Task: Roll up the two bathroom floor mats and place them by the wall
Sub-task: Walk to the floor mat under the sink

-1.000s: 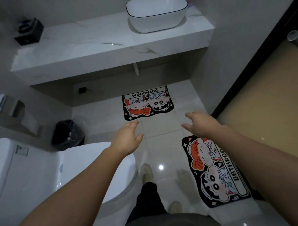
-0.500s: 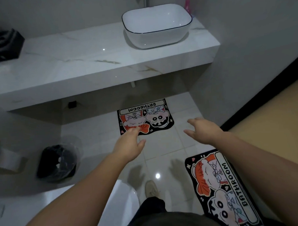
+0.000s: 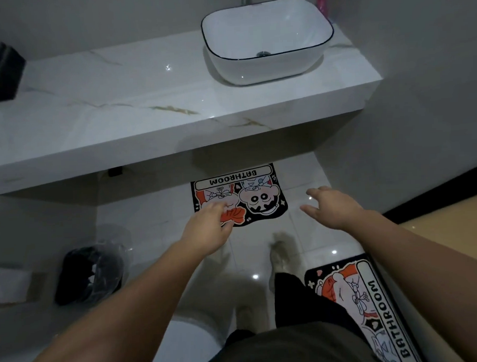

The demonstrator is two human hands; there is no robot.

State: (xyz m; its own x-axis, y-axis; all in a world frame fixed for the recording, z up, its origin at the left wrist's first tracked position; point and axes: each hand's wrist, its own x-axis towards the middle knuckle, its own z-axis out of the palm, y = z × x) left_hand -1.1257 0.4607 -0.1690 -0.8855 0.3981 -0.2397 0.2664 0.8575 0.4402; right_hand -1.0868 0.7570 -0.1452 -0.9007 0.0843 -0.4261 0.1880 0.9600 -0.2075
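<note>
Two black cartoon mats marked BATHROOM lie flat on the white tile floor. The far mat (image 3: 249, 194) lies just under the front edge of the marble counter. The near mat (image 3: 374, 306) is at the lower right, partly covered by my right arm and leg. My left hand (image 3: 206, 231) reaches forward with fingers apart, its fingertips over the far mat's near left corner. Off to the right of that mat, my right hand (image 3: 334, 206) hovers over bare tiles with spread fingers. Both hands hold nothing.
A marble counter (image 3: 136, 111) with a white basin (image 3: 267, 42) overhangs the far mat. A black bin (image 3: 91, 275) with a plastic liner stands at the left, the toilet rim (image 3: 190, 344) below. A grey wall (image 3: 420, 104) rises at the right, a yellow floor (image 3: 452, 212) beyond the black threshold.
The view has moved forward toward the counter. Both hands have come closer to the far mat; the left hand now overlaps its near left corner. The near mat has slid toward the lower right.
</note>
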